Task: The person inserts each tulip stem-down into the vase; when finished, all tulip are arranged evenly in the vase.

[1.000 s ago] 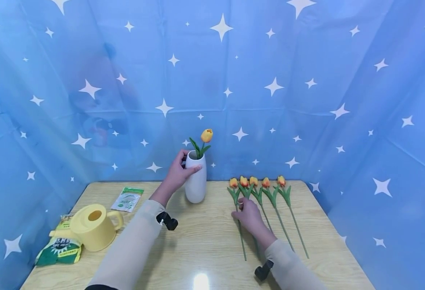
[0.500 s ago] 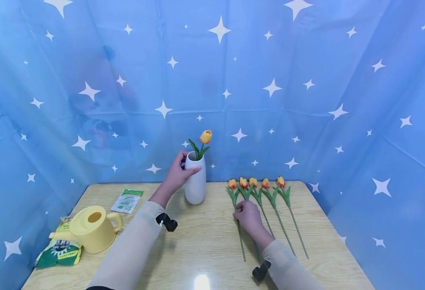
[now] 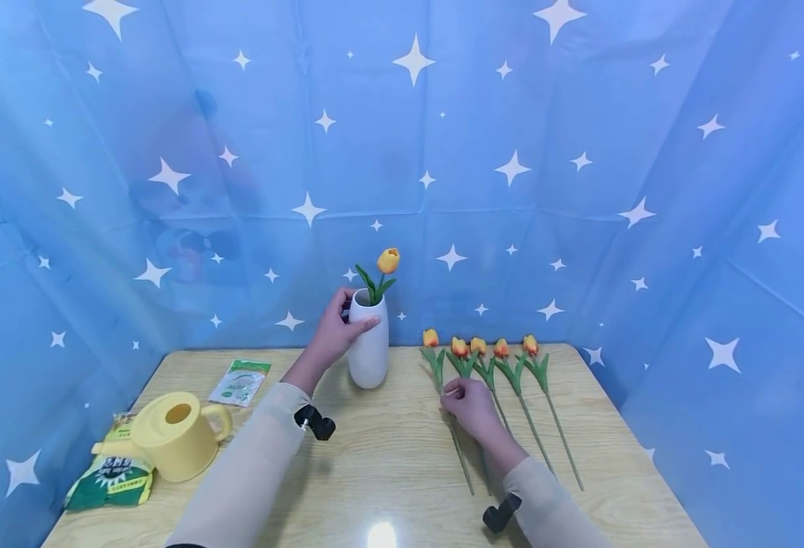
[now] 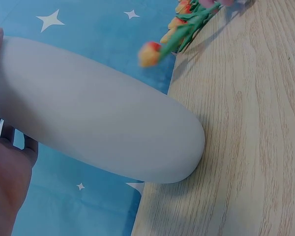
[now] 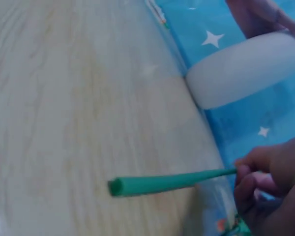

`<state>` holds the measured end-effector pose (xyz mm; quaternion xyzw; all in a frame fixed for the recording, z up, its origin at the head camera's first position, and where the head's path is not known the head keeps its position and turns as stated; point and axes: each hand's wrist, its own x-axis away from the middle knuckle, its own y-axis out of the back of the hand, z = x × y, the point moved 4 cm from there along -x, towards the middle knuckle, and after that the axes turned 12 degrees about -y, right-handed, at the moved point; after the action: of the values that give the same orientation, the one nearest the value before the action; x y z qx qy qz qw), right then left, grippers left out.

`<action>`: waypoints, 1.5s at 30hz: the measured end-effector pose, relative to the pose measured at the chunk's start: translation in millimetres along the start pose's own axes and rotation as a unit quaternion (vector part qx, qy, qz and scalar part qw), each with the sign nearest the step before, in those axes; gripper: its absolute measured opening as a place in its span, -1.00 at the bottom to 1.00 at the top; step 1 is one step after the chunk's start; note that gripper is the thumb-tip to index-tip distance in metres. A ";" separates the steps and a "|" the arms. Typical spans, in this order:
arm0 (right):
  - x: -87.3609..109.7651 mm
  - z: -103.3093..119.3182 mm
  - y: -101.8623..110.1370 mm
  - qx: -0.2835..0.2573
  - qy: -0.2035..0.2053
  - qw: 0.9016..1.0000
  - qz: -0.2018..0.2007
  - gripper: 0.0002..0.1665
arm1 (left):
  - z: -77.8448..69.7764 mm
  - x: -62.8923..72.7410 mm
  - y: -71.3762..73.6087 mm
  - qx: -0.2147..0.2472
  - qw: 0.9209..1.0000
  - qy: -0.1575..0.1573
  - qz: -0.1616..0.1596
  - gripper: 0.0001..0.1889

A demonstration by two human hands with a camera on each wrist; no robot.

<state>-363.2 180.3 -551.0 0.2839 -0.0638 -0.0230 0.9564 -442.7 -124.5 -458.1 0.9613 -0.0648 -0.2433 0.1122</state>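
Observation:
A tall white vase [image 3: 369, 350] stands upright at the back of the table, one yellow-orange tulip [image 3: 388, 261] rising from its mouth. My left hand [image 3: 333, 333] grips the vase near the top, thumb across its front. Further right, my right hand [image 3: 476, 413] pinches the green stem of the leftmost tulip [image 3: 431, 338]. In the right wrist view this stem [image 5: 157, 183] reaches out from the fingertips, and in the left wrist view the bloom [image 4: 150, 54] is blurred. Several other tulips [image 3: 501, 348] lie side by side at the right, partly behind my right hand.
At the left of the wooden table [image 3: 388, 457] a yellow watering can [image 3: 176, 441] stands by a green and yellow bag [image 3: 110, 483]. A small white and green packet [image 3: 240, 382] lies behind it. A blue starry curtain [image 3: 292, 167] hangs at the back and sides.
The leftmost tulip's bloom has shifted left and slightly up, away from the neighbouring tulips, with its stem in my right hand. My left hand and the vase keep their place.

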 end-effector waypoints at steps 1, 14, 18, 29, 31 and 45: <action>0.2 1.7 0.8 -0.017 -0.001 1.000 0.003 -0.83 | -0.2 0.2 0.1 0.000 1.000 0.000 0.000 -0.37; -6.9 14.1 6.9 -0.160 -0.014 0.987 -0.007 -0.70 | 0.5 0.7 -0.5 -0.004 1.000 -0.003 -0.003 -0.39; -7.5 19.6 9.1 -0.193 -0.008 0.981 -0.015 -0.73 | -0.3 0.4 -0.3 -0.003 1.000 -0.002 -0.002 -0.38; -9.7 36.9 17.1 -0.288 0.022 0.957 -0.034 -0.73 | -0.6 -0.8 0.1 -0.001 1.000 -0.008 -0.003 -0.38; -9.4 41.9 20.1 -0.301 0.037 0.952 -0.045 -0.70 | -0.1 -0.6 0.0 -0.002 1.000 -0.008 -0.002 -0.39; -1.2 85.7 49.3 -0.377 0.119 0.912 -0.109 -0.83 | -0.1 -0.2 0.1 0.001 1.000 -0.007 -0.003 -0.37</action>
<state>-375.6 175.4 -453.0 -0.0915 0.0949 -0.1157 0.9845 -442.9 -124.5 -457.9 0.9598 -0.0627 -0.2503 0.1100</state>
